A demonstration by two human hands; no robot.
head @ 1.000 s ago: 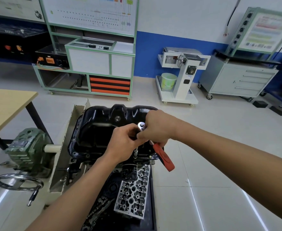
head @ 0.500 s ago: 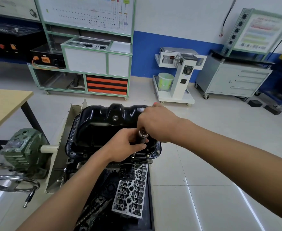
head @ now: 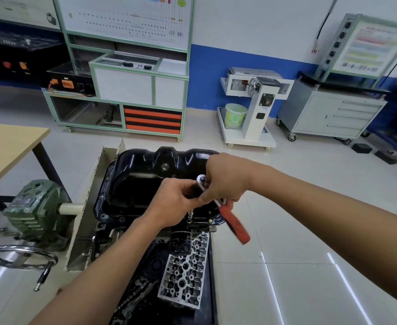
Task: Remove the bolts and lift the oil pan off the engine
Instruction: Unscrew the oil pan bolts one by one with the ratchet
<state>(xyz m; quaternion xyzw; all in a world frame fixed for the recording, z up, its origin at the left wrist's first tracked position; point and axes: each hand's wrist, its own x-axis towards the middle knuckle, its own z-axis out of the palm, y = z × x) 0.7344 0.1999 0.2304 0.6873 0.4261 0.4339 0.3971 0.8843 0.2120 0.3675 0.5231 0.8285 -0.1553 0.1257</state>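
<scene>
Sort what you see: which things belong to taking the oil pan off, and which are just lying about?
In the job:
oil pan
ratchet, gripped by the right hand
socket extension at the pan's rim, gripped by the left hand

Lying about:
cylinder head
green gearbox
wooden table
green bucket

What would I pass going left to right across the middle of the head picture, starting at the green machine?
The green gearbox → left hand → right hand. Both hands grip the ratchet; it and the oil pan overlap them, so I leave those out.
</scene>
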